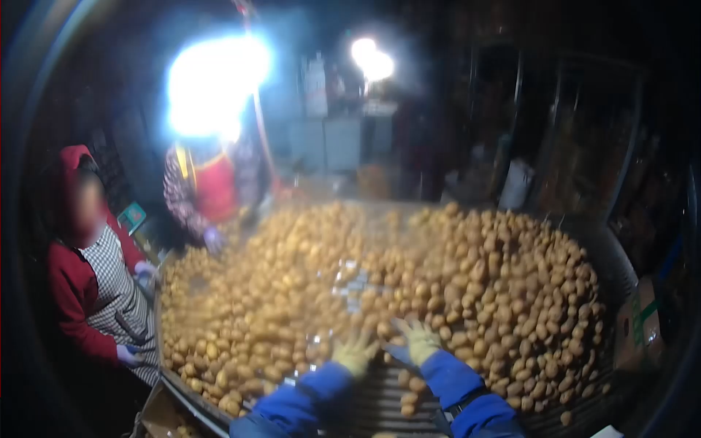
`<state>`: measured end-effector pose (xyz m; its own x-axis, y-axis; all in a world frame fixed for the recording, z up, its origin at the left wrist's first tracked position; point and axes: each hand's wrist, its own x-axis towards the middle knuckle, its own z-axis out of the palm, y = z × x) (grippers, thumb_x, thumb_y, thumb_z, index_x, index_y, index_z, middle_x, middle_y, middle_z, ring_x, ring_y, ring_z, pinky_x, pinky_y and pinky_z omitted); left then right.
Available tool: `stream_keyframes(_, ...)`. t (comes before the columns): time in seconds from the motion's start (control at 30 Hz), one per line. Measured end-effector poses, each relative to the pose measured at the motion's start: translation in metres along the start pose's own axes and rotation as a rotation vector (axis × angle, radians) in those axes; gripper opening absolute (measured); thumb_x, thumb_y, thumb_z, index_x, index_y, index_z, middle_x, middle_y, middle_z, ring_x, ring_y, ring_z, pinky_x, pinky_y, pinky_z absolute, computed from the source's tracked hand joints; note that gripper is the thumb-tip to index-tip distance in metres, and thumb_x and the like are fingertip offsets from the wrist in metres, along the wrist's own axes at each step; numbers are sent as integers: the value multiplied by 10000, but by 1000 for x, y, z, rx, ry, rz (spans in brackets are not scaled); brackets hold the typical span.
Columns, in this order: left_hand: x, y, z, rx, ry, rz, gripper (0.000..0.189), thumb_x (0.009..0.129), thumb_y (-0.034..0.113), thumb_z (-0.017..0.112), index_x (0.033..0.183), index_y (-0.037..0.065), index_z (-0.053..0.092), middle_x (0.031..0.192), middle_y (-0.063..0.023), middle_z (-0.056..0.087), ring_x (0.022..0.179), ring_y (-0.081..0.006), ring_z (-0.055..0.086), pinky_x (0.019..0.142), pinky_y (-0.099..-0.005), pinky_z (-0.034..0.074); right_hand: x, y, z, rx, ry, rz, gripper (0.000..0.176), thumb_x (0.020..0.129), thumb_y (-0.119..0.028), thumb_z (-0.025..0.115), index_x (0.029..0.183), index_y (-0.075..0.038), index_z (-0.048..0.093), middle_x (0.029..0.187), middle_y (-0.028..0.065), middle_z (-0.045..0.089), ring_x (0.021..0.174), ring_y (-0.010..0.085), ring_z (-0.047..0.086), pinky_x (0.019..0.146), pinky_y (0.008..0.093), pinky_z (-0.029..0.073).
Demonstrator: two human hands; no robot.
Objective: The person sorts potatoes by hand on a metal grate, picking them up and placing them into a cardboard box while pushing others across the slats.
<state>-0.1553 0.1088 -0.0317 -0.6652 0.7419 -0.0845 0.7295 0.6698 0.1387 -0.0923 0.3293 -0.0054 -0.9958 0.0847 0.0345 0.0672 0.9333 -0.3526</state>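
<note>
A broad heap of potatoes (504, 285) covers a large slatted sorting table (369, 398). My left hand (355, 352), in a yellowish glove, lies at the near edge of the heap with its fingers spread. To its right, my right hand (419, 341) wears a similar glove with a bluish edge. Its fingers are stretched out against the potatoes and close on nothing. A few loose potatoes (409, 398) rest on the bare slats below my right hand. Both forearms are in blue sleeves.
At the left stands a person in a red top and checked apron (109, 277). Another person in a red apron (215, 190) is behind the heap, under a glaring lamp (219, 80). Cardboard boxes stand at the right (639, 325) and lower left (164, 412).
</note>
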Motion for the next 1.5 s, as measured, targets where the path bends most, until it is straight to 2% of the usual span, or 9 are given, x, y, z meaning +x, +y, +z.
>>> stream_keyframes(0.2,-116,-34,-21,200,166,50,681,814,222,761,1481,210,621,1675,-258,401,1559,-462,358,1262,-606,300,-73,-83,-9,141,-224,-411,694,988,-563,669,1566,-199,551,1537,214,543,1436,423,508,1161,548,467)
stream_keyframes(0.43,-206,-31,-60,-308,223,-317,371,923,219,735,1257,56,735,1361,-245,652,1105,-476,678,974,-503,549,-124,-37,-47,536,124,97,420,872,-154,835,1257,-27,724,1101,187,747,944,329,721,794,420,597)
stream_keyframes(0.5,-207,-24,-45,-263,398,-279,396,924,222,746,1284,60,718,1318,-231,666,1124,-470,673,971,-492,553,-124,8,-32,-9,328,24,548,936,-413,745,1339,-44,690,1282,171,697,1204,369,619,1078,482,469)
stream_keyframes(0.67,-188,21,-43,-205,235,-32,442,931,290,747,1341,141,673,1349,-173,621,1412,-465,480,1112,-635,406,-142,-58,3,-143,-29,-129,676,889,-562,743,1396,-123,658,1587,231,424,1383,480,456,1197,660,315)
stream_keyframes(0.83,-194,5,-20,-210,267,-33,293,967,291,715,1223,150,723,1299,-141,654,1421,-451,486,1117,-619,408,-173,-113,-9,127,-234,-616,555,905,-445,767,1349,-117,714,1516,220,573,1379,432,524,1161,611,399)
stream_keyframes(0.97,-205,-16,-11,-324,376,-147,241,949,235,739,1153,110,760,1310,-151,693,1365,-454,552,1109,-579,453,-154,-69,-24,286,210,-429,402,811,-120,836,1205,-64,778,1164,144,777,1050,341,735,1010,474,558)
stream_keyframes(1.13,-195,-24,-27,-342,542,-277,303,918,176,786,1211,97,782,1339,-193,712,1286,-439,641,1103,-534,513,-134,80,-74,51,668,507,617,950,-529,736,1312,-36,656,1229,193,692,1093,359,679,963,502,553)
stream_keyframes(1.2,-186,-27,-29,-290,527,-278,416,903,199,804,1306,113,750,1407,-203,672,1348,-453,597,1142,-546,482,-129,121,-63,-552,581,405,721,930,-591,744,1434,-91,620,1390,178,642,1232,388,632,1063,551,491)
stream_keyframes(1.5,-142,-31,-14,-133,216,-212,494,1038,379,659,1497,200,636,1719,-178,366,1599,-539,226,1282,-680,198,-88,33,-8,-210,127,466,917,882,-748,685,1643,-293,451,1608,179,482,1458,442,463,1140,647,375)
